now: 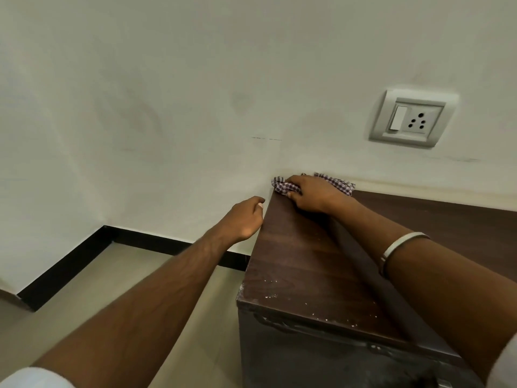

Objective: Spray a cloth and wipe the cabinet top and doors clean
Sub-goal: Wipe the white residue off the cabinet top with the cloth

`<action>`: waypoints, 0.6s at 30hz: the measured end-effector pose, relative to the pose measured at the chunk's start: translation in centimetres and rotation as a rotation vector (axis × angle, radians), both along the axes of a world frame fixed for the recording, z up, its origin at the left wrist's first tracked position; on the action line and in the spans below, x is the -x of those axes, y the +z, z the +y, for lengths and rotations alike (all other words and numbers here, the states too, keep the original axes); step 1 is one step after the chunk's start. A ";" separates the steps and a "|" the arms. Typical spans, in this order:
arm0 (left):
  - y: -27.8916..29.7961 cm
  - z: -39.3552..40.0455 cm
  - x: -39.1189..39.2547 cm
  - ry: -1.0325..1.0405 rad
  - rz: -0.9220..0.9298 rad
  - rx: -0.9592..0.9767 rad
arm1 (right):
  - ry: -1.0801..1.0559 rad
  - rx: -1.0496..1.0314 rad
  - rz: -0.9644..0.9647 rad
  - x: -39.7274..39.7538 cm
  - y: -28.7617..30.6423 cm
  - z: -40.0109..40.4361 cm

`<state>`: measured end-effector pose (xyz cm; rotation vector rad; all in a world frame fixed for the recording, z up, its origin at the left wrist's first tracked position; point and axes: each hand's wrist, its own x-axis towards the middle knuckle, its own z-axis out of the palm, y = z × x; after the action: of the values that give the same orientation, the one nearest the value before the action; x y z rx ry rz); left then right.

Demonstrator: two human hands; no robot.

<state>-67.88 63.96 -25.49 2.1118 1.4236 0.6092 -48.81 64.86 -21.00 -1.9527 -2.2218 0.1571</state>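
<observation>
The cloth (288, 187) under your right hand (310, 196) was checked in purple and white. The cabinet top (305, 275) it lay on was dark brown with a wood grain, flecked with small white specks toward six o'clock, and the cabinet's front (321, 362) looked near black. On your right wrist you wore a pale silver-white bangle (397, 249). The wall (167, 93) was off-white, with a light grey and white socket plate (412, 119) at two o'clock. A black skirting strip (84, 259) edged the beige floor (117, 281) at eight o'clock. White sleeve (30, 378) showed at seven o'clock.
</observation>
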 end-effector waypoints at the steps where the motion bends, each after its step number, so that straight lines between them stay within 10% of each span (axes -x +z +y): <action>1: 0.0 0.0 0.0 -0.002 -0.001 0.000 | -0.017 0.003 -0.009 0.3 0.1 0.4; 18: -1.2 -0.9 1.3 0.004 0.013 0.043 | 0.037 0.019 0.038 3.7 0.1 -0.4</action>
<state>-69.21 63.03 -26.68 2.0838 1.4361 0.5623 -52.47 64.46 -20.86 -1.9028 -2.2408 0.2194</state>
